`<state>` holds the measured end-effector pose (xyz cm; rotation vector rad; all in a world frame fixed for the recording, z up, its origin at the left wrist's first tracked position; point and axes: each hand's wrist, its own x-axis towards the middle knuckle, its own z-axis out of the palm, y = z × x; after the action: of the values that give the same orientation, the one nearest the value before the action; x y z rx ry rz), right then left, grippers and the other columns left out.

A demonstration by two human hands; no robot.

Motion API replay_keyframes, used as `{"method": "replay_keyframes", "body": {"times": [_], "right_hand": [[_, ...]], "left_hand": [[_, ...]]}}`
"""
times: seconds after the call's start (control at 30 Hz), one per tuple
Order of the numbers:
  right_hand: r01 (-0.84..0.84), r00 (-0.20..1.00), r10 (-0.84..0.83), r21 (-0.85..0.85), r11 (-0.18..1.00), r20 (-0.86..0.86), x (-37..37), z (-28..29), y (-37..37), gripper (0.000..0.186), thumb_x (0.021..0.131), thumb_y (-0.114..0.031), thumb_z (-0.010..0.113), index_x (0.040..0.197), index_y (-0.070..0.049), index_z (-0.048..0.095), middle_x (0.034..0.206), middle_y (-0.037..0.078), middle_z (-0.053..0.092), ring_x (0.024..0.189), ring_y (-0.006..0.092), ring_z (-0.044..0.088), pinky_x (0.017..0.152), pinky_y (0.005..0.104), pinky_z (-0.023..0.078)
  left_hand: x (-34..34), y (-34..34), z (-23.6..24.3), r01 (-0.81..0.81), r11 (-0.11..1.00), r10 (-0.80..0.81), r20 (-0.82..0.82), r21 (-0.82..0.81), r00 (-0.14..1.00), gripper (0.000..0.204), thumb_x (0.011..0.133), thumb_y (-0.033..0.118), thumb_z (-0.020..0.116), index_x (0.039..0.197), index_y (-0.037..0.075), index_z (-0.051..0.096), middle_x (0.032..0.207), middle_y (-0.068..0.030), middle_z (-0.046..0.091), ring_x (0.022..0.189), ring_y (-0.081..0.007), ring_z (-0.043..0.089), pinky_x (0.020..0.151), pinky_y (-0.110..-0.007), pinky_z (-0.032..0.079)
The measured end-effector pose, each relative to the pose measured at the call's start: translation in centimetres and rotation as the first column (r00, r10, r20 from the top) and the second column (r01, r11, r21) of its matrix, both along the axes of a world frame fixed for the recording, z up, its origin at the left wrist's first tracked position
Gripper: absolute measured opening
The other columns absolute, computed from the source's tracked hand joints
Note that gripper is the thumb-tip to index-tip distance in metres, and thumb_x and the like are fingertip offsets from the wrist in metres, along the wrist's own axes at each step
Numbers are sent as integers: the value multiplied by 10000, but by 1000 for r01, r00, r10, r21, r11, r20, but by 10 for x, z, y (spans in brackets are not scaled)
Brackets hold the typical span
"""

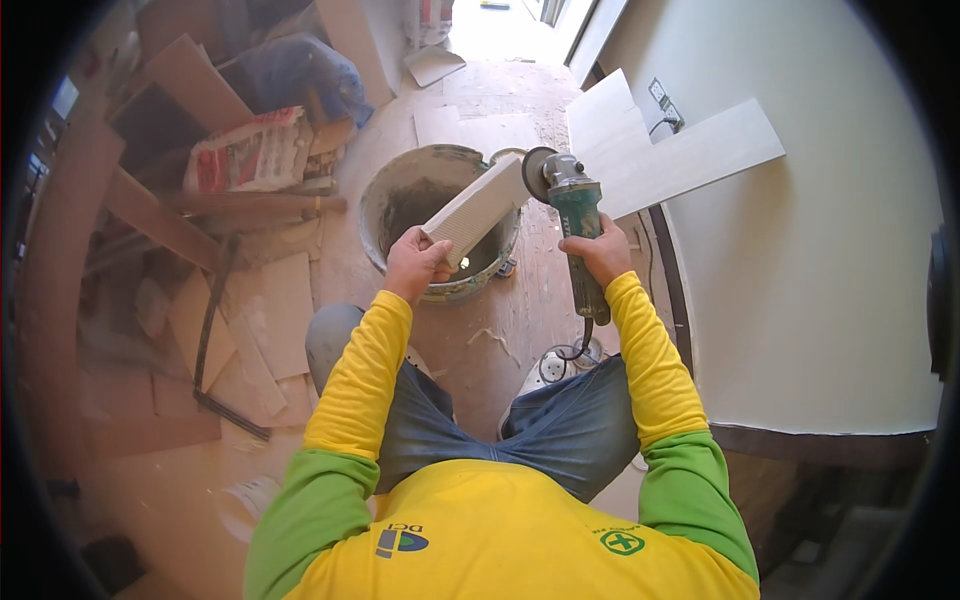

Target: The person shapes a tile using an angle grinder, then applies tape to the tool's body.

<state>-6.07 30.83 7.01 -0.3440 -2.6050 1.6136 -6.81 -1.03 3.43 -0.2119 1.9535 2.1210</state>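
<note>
Plainly pinching the pale tile strip (485,202) by its near end with the left hand (418,265), thumb and fingers closed on it. Slanting, along its long axis, from that hand forward and to the right, over the mouth of the stained bucket (400,190), as far as the disc (537,174) of the green angle grinder (578,208). Touching the disc or just short of it: cannot tell. Nearer to the left hand by far; to the right of the strip, gripping the grinder's body with the right hand (600,252), fingers wrapped round, disc foremost and seen nearly edge-on.

Underneath, a dusty floor (490,350). Off to the left, loose board pieces (278,310), a dark angled bar (212,335) and a red-and-white sack (255,155). Over to the right, pale panels (690,158) near the plain wall (820,280); leaning or lying flat, hard to say. Far ahead, a bright opening (510,35).
</note>
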Motion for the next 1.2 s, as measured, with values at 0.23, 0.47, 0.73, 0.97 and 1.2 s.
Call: {"method": "replay_keyframes", "body": {"times": [0.23, 0.47, 0.73, 0.97, 1.2], "right_hand": [[16, 997, -22, 75, 997, 78, -18, -8, -11, 596, 624, -302, 824, 1108, 14, 680, 981, 162, 725, 868, 264, 700, 822, 358, 558], [78, 994, -84, 90, 993, 71, -26, -6, -14, 602, 622, -306, 822, 1114, 10, 682, 990, 163, 725, 873, 270, 702, 817, 363, 559], [-63, 995, 49, 172, 983, 83, -17, -7, -29, 651, 622, -308, 818, 1181, -10, 668, 1037, 186, 727, 934, 289, 706, 864, 375, 554], [-267, 964, 265, 149, 952, 39, 7, 5, -58, 692, 644, -260, 830, 1248, 6, 623, 983, 112, 704, 854, 205, 660, 834, 320, 544], [-119, 987, 97, 177, 977, 126, 3, 10, -52, 688, 642, -291, 807, 1247, -11, 636, 1002, 170, 725, 887, 292, 705, 842, 368, 566]], "left_hand": [[2, -14, -15, -99, 963, 49, -196, -251, 979, 241, 933, 116, 654, 1133, -14, 622, 1042, -132, 752, 904, -201, 727, 773, -326, 560], [2, -16, -33, -185, 904, 56, -323, -385, 945, 191, 959, 102, 624, 1112, -9, 603, 939, -72, 701, 773, -114, 637, 665, -270, 513], [-1, -13, -23, -152, 938, 89, -209, -311, 974, 252, 913, 128, 651, 1118, -18, 635, 1042, -172, 745, 962, -267, 720, 862, -357, 532], [-1, -13, -24, -152, 950, 96, -205, -274, 974, 248, 909, 123, 667, 1116, -13, 659, 997, -154, 753, 913, -224, 724, 834, -337, 537], [2, -10, -15, -135, 969, 90, -212, -206, 973, 246, 911, 112, 671, 1123, -12, 674, 992, -149, 757, 891, -193, 719, 827, -313, 538]]}}
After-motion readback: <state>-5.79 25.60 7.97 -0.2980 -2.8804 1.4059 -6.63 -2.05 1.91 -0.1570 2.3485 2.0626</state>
